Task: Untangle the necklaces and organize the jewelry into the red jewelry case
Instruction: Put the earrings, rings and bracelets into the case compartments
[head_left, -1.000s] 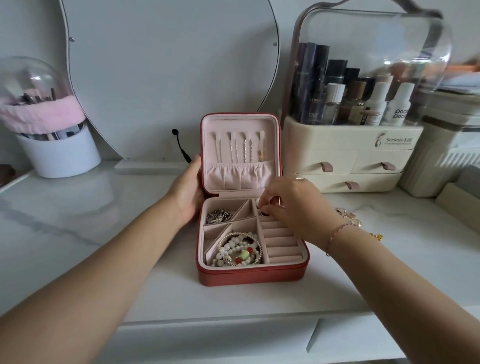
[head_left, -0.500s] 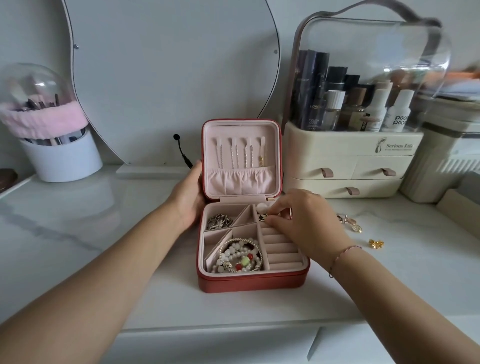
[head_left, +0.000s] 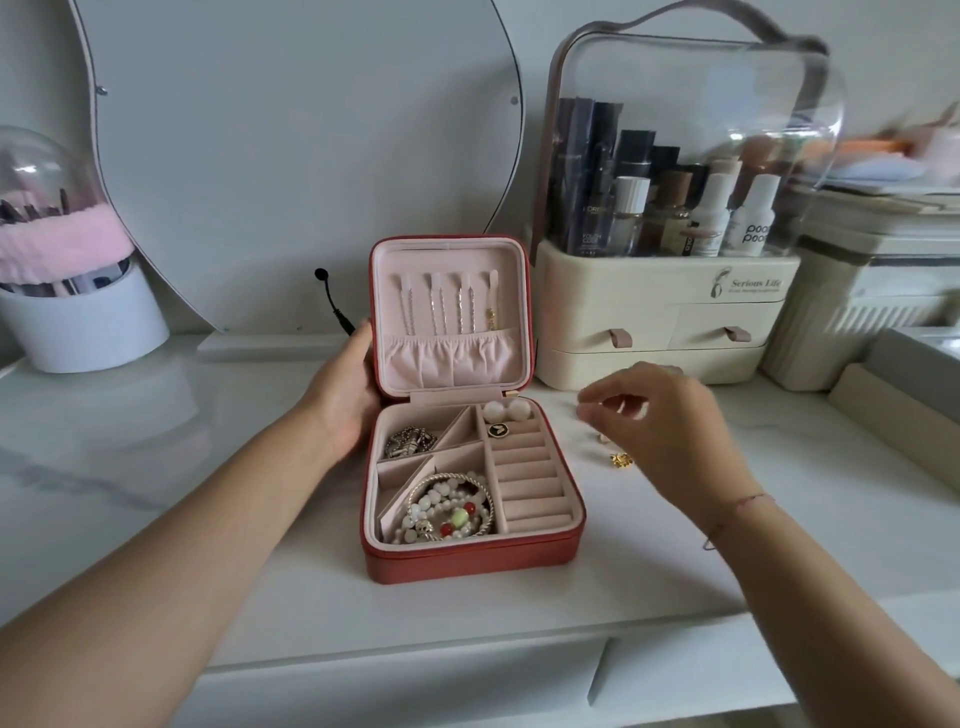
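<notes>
Gripping the open red jewelry case (head_left: 467, 564) by its left edge, the left hand (head_left: 343, 400) likely steadies it on the tabletop (head_left: 675, 571). Right of it, the right hand (head_left: 670, 431) hovers near a gold trinket (head_left: 621, 460); blur hides whether it pinches anything.

Red jewelry case (head_left: 467, 564), pale pink lining. White worktop (head_left: 156, 441) with faint grey veining. White bead bracelets (head_left: 452, 514) with red and green beads. Black round pin (head_left: 497, 429). Cream pearl earrings (head_left: 506, 410). Gold charm (head_left: 621, 460). Cream organizer (head_left: 649, 312).
</notes>
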